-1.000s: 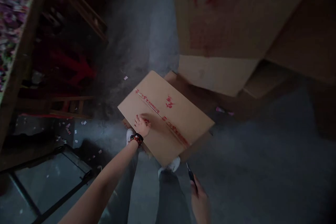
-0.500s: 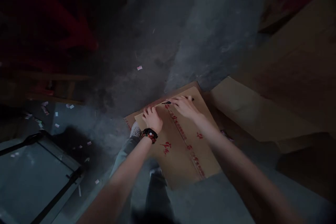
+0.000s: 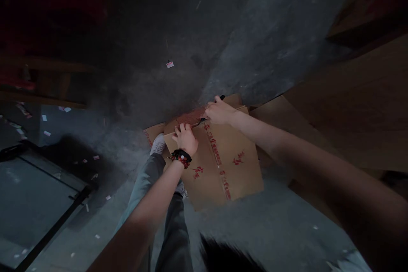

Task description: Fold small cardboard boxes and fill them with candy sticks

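A brown cardboard box [image 3: 236,178] with red print and a taped seam lies before me, its near panel slanting towards my legs. My left hand [image 3: 185,139], a beaded bracelet and black band at its wrist, is curled over the panel's far edge at the left. My right hand [image 3: 219,111] is closed around a black box cutter [image 3: 222,97], mostly hidden by the fingers. Its dark tip reaches the same edge, between my hands. Beyond that edge, a reddish-brown strip of cardboard [image 3: 191,117] shows. What lies under the panel is hidden.
Large cardboard sheets [image 3: 350,106] stand at the right. A black-framed cart [image 3: 47,204] is at lower left, and a wooden frame [image 3: 44,66] at upper left. Paper scraps [image 3: 170,64] dot the concrete floor. My shoe [image 3: 157,144] is beside the box's left corner.
The panel's far edge has come away from the cardboard behind it, uncovering the reddish-brown strip. My right hand has turned and risen slightly. My left hand stays on the edge.
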`<control>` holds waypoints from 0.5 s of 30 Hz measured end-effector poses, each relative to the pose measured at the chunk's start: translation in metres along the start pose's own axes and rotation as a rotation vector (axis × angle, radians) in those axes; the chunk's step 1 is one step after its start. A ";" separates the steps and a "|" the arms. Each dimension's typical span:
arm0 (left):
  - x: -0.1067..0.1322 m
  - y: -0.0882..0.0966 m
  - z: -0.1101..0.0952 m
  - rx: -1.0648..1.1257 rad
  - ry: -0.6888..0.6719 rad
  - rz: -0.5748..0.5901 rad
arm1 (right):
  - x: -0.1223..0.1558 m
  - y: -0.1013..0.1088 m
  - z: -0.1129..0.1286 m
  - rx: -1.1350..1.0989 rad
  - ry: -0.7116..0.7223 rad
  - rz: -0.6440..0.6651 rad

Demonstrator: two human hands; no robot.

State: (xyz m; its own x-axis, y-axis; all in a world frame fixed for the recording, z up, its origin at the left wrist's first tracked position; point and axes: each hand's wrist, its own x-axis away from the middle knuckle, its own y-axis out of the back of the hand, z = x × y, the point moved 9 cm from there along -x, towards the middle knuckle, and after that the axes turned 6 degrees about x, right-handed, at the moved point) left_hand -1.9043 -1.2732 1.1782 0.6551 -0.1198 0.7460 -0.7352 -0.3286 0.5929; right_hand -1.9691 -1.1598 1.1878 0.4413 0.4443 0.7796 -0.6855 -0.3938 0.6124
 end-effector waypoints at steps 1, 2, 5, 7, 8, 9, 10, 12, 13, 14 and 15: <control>-0.001 -0.001 -0.002 -0.003 -0.010 0.007 | 0.004 -0.002 -0.011 0.037 -0.024 0.024; -0.003 -0.001 -0.003 -0.006 -0.012 0.011 | 0.010 -0.006 -0.026 0.059 -0.065 0.059; -0.005 -0.003 -0.005 -0.014 0.011 0.007 | 0.039 -0.023 -0.075 0.037 -0.266 0.160; -0.004 -0.004 -0.004 -0.023 0.021 -0.004 | 0.063 -0.030 -0.093 -0.009 -0.412 0.140; -0.004 -0.004 -0.004 -0.028 0.022 -0.011 | 0.073 -0.032 -0.092 -0.029 -0.463 0.113; -0.003 -0.004 -0.003 -0.032 0.022 -0.018 | 0.081 -0.033 -0.086 -0.054 -0.503 0.081; -0.003 -0.004 -0.003 -0.034 0.019 -0.023 | 0.087 -0.034 -0.077 -0.091 -0.548 0.051; -0.002 -0.004 -0.003 -0.034 0.002 -0.019 | 0.097 -0.041 -0.052 -0.218 -0.666 0.029; -0.002 -0.003 -0.003 -0.035 -0.007 -0.016 | 0.100 -0.046 -0.038 -0.300 -0.719 0.029; -0.002 -0.002 -0.004 -0.037 -0.008 -0.015 | 0.099 -0.050 -0.023 -0.382 -0.751 0.031; -0.003 -0.001 -0.004 -0.041 -0.005 -0.016 | 0.097 -0.055 -0.008 -0.454 -0.759 0.039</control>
State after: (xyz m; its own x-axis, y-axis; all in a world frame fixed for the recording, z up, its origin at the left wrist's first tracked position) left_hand -1.9057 -1.2689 1.1766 0.6677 -0.1194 0.7348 -0.7310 -0.2922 0.6167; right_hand -1.8932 -1.0888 1.2287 0.5677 -0.2805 0.7740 -0.8005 0.0312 0.5985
